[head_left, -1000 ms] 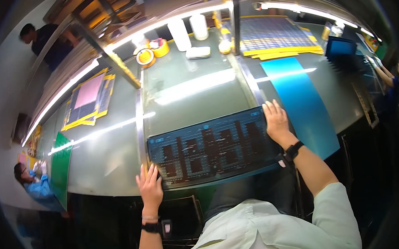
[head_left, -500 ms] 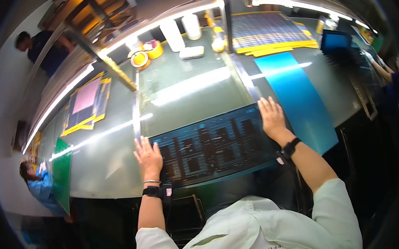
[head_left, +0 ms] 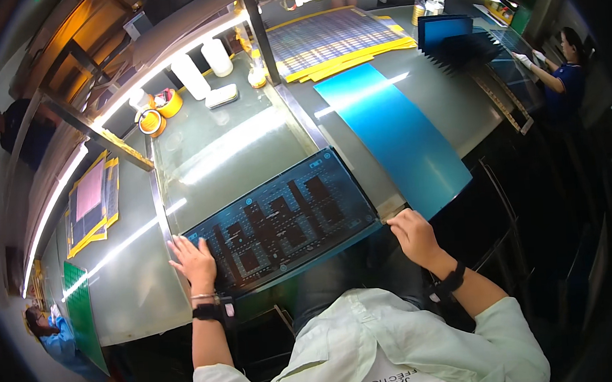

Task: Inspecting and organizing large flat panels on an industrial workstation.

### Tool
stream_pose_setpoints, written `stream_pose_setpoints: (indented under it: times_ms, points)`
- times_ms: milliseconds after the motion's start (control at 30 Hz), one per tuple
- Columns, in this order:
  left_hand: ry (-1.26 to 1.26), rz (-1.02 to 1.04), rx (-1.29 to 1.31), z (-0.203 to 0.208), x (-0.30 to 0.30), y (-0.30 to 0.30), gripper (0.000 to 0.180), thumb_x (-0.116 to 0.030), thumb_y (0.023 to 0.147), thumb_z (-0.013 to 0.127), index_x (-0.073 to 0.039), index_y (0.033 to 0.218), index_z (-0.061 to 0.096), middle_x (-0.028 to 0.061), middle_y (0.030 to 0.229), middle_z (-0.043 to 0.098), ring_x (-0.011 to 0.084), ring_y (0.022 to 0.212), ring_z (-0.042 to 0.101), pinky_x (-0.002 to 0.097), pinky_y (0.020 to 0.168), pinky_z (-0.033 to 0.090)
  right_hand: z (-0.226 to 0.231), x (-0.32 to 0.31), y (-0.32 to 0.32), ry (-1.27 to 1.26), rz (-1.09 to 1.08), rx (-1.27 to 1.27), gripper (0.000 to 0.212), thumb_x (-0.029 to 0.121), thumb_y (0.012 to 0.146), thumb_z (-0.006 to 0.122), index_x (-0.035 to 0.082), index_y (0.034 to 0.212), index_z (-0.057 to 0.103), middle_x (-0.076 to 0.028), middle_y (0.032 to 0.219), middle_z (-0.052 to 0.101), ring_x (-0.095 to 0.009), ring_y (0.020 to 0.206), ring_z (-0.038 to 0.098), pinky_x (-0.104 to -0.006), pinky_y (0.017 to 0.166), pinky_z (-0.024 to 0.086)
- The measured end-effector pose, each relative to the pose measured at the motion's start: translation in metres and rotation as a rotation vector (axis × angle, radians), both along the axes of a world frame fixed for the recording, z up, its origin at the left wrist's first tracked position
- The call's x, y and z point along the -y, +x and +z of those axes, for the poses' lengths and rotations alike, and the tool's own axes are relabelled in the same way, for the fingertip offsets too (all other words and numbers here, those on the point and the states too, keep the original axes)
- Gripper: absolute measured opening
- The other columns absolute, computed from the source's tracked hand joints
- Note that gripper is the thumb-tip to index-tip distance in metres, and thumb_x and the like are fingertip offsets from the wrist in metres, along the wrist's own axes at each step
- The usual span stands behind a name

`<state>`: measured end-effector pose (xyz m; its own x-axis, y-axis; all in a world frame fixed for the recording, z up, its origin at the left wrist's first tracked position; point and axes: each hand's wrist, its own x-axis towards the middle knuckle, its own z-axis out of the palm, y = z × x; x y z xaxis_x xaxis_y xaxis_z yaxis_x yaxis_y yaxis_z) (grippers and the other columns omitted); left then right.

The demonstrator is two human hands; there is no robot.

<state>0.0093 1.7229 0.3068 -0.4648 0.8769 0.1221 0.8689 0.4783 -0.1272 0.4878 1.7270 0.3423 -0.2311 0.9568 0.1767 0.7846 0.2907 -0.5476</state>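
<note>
A dark circuit-patterned panel (head_left: pixel 280 224) with a bluish edge lies tilted across the front of the glass-topped bench. My left hand (head_left: pixel 196 262) rests on its left end, fingers stretched and spread. By the panel's near right corner, my right hand (head_left: pixel 415 237) has its fingers pinched together at the bench edge. What lies between those fingertips is hidden or too small to make out. Just beyond the right hand, a long glossy blue sheet (head_left: pixel 397 136) reaches over the bench's front edge.
Orange tape rolls (head_left: pixel 152 122), white bottles (head_left: pixel 190 75) and a small white case (head_left: pixel 222 96) stand at the back. Yellow-edged patterned sheets (head_left: pixel 339 38) lie far right. Further right is a rack of dark panels (head_left: pixel 458 45), beside a person (head_left: pixel 562 81). A green board (head_left: pixel 82 310) stands left.
My right hand has left the panel's far right corner for its near right corner, and its fingers have closed. My left hand stays on the left end. The view has turned right.
</note>
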Motion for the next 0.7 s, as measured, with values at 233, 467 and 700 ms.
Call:
stream_pose_setpoints:
  times_ms: [233,467,700]
  points:
    - [0.043,-0.607,0.418,0.034,0.052,0.137,0.076,-0.044,0.075,0.066,-0.004,0.134,0.041,0.0148,0.146,0.028,0.0348,0.137,0.02,0.059,0.105,0.016,-0.009,-0.028,-0.019,-0.382,-0.282,-0.207,0.021,0.025,0.083,0.06,0.005,0.076,0.063,-0.006,0.06,0.064,-0.021,0.061,0.064,-0.0313,0.059,0.047]
    - [0.161,-0.566,0.438,0.019,0.07,0.135,0.079,-0.034,0.066,0.075,-0.01,0.134,0.044,0.0107,0.144,0.033,0.0315,0.134,0.027,0.052,0.106,0.02,-0.017,-0.032,-0.019,-0.529,-0.334,-0.406,0.026,0.027,0.082,0.063,0.002,0.073,0.065,-0.007,0.059,0.065,-0.014,0.048,0.059,-0.0284,0.05,0.045]
    - [0.183,-0.603,0.383,0.015,0.072,0.129,0.076,-0.022,0.058,0.079,-0.015,0.128,0.051,0.0077,0.139,0.042,0.0284,0.131,0.034,0.0495,0.105,0.022,-0.032,-0.029,-0.021,-0.485,-0.394,-0.52,0.022,0.021,0.079,0.066,0.0,0.072,0.065,-0.007,0.059,0.064,-0.011,0.048,0.057,-0.0258,0.049,0.043]
